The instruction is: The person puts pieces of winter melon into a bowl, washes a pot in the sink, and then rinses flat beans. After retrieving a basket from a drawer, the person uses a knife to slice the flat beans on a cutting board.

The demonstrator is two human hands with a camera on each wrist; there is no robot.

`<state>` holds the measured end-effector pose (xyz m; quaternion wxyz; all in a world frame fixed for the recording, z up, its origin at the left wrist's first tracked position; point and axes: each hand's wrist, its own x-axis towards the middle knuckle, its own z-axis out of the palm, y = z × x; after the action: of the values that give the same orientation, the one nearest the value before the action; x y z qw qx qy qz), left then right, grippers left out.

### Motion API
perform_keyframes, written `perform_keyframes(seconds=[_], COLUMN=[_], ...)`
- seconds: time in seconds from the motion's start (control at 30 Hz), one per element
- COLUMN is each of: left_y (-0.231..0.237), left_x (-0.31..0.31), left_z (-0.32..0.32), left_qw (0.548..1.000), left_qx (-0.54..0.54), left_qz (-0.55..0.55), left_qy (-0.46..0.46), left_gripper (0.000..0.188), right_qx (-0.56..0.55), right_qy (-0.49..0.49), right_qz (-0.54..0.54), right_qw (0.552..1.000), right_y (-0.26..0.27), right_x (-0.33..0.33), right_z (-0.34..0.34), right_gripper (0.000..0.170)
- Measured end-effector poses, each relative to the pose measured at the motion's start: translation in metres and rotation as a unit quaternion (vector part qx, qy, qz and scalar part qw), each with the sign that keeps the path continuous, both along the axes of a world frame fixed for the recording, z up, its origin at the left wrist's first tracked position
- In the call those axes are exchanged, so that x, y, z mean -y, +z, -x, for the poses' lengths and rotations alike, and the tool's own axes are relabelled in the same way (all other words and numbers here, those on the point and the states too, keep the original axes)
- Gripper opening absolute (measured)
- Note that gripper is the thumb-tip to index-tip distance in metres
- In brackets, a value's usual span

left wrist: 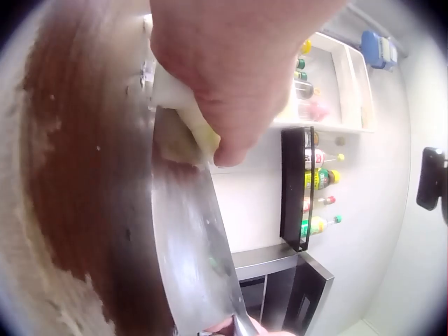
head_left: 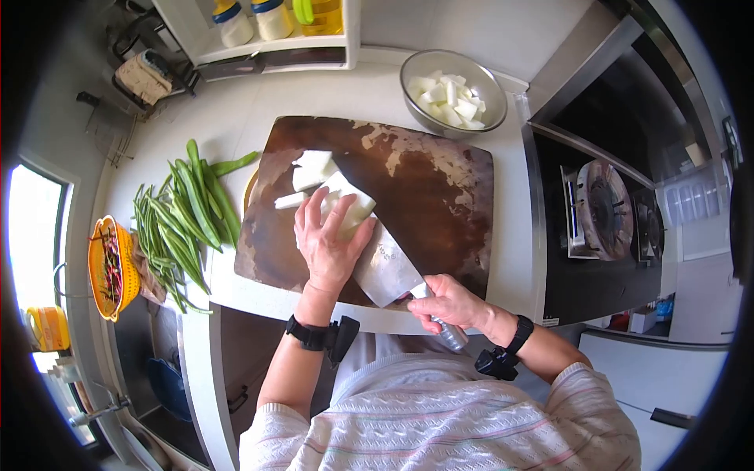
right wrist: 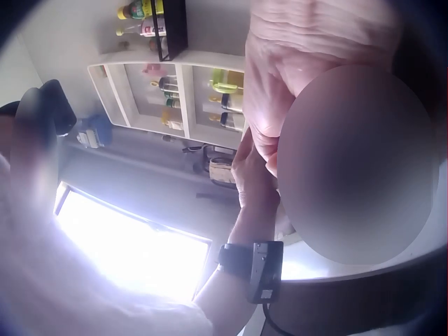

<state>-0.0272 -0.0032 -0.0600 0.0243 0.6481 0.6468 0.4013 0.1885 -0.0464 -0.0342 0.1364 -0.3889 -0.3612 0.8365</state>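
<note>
My right hand (head_left: 455,304) grips the metal handle (head_left: 449,333) of a broad cleaver (head_left: 386,265). The cleaver's blade reaches left and away over the dark cutting board (head_left: 440,188), its far end at a white piece of winter melon (head_left: 355,202). That piece is held by my left hand (head_left: 328,245), fingers spread over its top and thumb at its near side, close beside the blade. Cut winter melon pieces (head_left: 312,166) lie just beyond the fingers. From the left wrist, the blade (left wrist: 192,245) stands on edge on the board, right next to the thumb (left wrist: 227,150).
A steel bowl (head_left: 500,118) of winter melon chunks stands behind the board at right. Green long peppers and beans (head_left: 177,212) lie on the counter to the left, near an orange basket (head_left: 97,267) of red chillies. A gas stove (head_left: 605,208) is at right; shelves with jars (head_left: 275,20) stand at the back.
</note>
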Motion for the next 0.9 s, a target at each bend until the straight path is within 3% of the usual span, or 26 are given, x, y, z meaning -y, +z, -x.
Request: perform_keyframes(seconds=[0.3,0.5,0.67,0.8,0.9], left_y=[0.035,0.066,0.051,0.029,0.026], left_x=[-0.038,-0.130,-0.210,-0.243,-0.253], left_z=[-0.056,-0.104,-0.149,-0.170,-0.172], left_qw=[0.997,0.985,0.978,0.986,0.997], left_qx=[0.032,0.051,0.093,0.129,0.059], left_qz=[-0.039,-0.103,-0.131,-0.056,0.047], left_qy=[-0.058,-0.129,-0.135,-0.085,-0.035], left_gripper=[0.039,0.036,0.043,0.047,0.045], right_qx=[-0.030,0.001,0.094,0.195,0.216], right_qy=[-0.049,-0.114,-0.146,-0.137,-0.204], right_qz=[-0.026,-0.141,-0.233,-0.260,-0.276], right_qw=[0.998,0.983,0.957,0.936,0.914], right_y=[0.028,0.067,0.091,0.082,0.077], right_x=[-0.014,-0.071,-0.128,-0.150,-0.146], right_z=[-0.056,-0.090,-0.099,-0.109,-0.119], right_gripper=[0.005,0.011,0.008,0.007,0.011])
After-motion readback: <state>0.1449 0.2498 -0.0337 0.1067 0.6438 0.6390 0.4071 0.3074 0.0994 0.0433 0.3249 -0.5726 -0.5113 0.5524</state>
